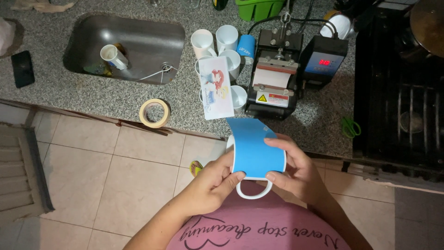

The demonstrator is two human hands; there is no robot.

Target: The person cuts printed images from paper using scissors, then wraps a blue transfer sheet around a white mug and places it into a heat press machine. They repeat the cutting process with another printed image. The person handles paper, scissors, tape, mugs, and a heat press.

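I hold a white mug [253, 192] in front of my body, its handle pointing down toward me. A blue sheet [255, 148] is wrapped around the mug's side, one corner sticking up loose. My left hand [213, 181] grips the left edge of the sheet and mug. My right hand [292, 167] presses the sheet's right edge against the mug with fingers and thumb.
On the granite counter stand several white mugs [216, 44], a printed picture strip [216, 93], a black mug heat press [274, 78] with its control box [323, 60], a tape roll [154, 113] and green scissors [351, 127]. A sink [127, 46] holds a mug. A stove [400, 102] is on the right.
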